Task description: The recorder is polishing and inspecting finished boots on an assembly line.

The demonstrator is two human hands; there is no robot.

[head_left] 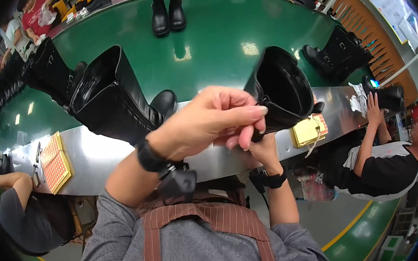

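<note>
A tall black boot point(286, 119) stands tilted in front of me, its open top facing up and a zip running down from the rim. My left hand point(215, 118) reaches across to that zip, thumb and forefinger pinched together just below its top end. What lies between the fingertips is hidden. Below the rim, my right hand point(266, 150) grips the boot's near side; its fingers are partly covered by the left hand and the shaft. To the left, another tall black boot point(123, 104) with a side zip leans on the metal bench point(101, 153).
Yellow-and-red card stacks lie on the bench, one at left point(56, 163) and one at right point(309, 130). Black boots point(167, 18) stand on the green surface point(212, 45), with buckled boots point(340, 50) farther right. A co-worker point(381, 167) handles a boot at right; another person sits at left.
</note>
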